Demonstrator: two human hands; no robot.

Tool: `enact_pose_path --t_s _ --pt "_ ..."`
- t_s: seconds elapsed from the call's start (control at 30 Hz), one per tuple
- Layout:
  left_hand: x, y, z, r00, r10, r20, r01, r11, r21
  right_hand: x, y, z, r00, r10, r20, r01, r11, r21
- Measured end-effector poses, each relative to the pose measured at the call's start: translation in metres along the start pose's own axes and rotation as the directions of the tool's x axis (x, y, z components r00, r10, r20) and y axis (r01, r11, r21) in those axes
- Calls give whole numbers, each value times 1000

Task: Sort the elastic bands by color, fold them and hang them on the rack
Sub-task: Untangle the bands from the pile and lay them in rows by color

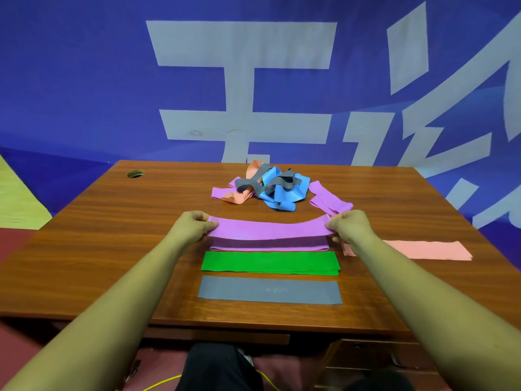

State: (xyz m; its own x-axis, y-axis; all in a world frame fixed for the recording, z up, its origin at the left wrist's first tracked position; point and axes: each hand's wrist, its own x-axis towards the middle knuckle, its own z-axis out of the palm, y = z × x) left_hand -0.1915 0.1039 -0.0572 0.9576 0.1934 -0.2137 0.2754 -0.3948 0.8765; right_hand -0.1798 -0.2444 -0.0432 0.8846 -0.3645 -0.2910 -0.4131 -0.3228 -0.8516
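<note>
I hold a purple band [269, 229] stretched flat between both hands, just above another purple band [267, 245] lying on the table. My left hand [194, 225] pinches its left end and my right hand [349, 227] pinches its right end. Closer to me lie a flat green band [270, 263] and a flat grey band [270, 290]. A pink band [425, 250] lies flat to the right, partly under my right wrist. A tangled pile [275, 186] of blue, grey, pink and purple bands sits at the far middle of the table. No rack is in view.
The wooden table [112, 235] has a cable hole [135, 173] at its far left corner. A blue wall with large white characters [239, 80] stands right behind it. A yellow cable [163, 383] runs on the floor below.
</note>
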Motion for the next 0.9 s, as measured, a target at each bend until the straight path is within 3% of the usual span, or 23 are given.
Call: enact_pose_path --t_s 0.27,0.47,0.67,0.9 --pt "14 -19 11 998 -11 -64 22 984 178 15 22 23 981 -194 -28 181 948 -261" --pt "16 -26 19 994 -10 -112 37 970 242 17 37 36 962 -264 -69 231 923 -308" --pt "16 -32 17 988 51 -144 -24 983 182 15 43 40 932 -347 -104 304 906 -295" --pt "10 -40 24 975 190 -115 -116 878 465 8 61 45 886 -462 -43 401 810 -427"
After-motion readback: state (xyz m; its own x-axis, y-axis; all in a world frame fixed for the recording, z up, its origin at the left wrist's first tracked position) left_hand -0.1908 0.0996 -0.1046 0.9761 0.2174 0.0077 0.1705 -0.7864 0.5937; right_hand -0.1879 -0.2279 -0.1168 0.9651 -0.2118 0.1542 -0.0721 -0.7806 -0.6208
